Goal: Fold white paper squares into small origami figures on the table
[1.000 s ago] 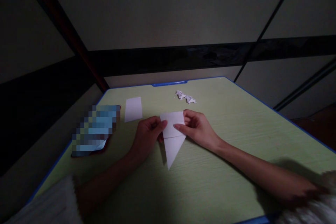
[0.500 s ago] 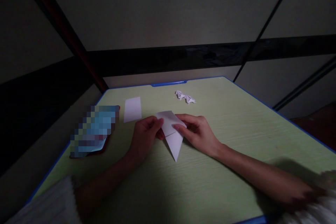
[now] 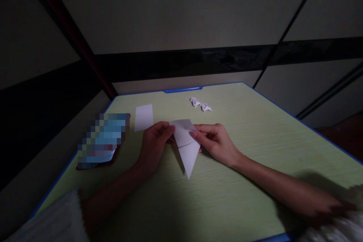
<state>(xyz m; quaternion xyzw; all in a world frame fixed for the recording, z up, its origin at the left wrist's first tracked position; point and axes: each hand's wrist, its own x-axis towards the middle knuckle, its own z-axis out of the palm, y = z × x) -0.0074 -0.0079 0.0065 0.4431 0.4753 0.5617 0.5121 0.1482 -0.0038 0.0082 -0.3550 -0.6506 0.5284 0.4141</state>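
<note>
A folded white paper (image 3: pixel 185 140) is held over the middle of the table, its sharp point toward me and a crease or edge running across it. My left hand (image 3: pixel 155 141) pinches its left edge, thumb on top. On the right edge, my right hand (image 3: pixel 217 141) grips the paper with the thumb on top and the other fingers partly hidden behind. Beyond the hands lie two small folded white paper figures, one (image 3: pixel 195 102) beside the other (image 3: pixel 205 107). A flat white sheet (image 3: pixel 144 117) rests past my left hand.
The light green table (image 3: pixel 255 132) has a blue rim. At its left side lies a pixelated, dark-red-edged device or case (image 3: pixel 104 140). A blue handle-like strip (image 3: pixel 183 90) sits at the far edge, before a panelled wall (image 3: pixel 184 11).
The paper has tilted and straightened slightly, with its point a little lower and its top edge showing wider. My right thumb has shifted slightly up the right edge.
</note>
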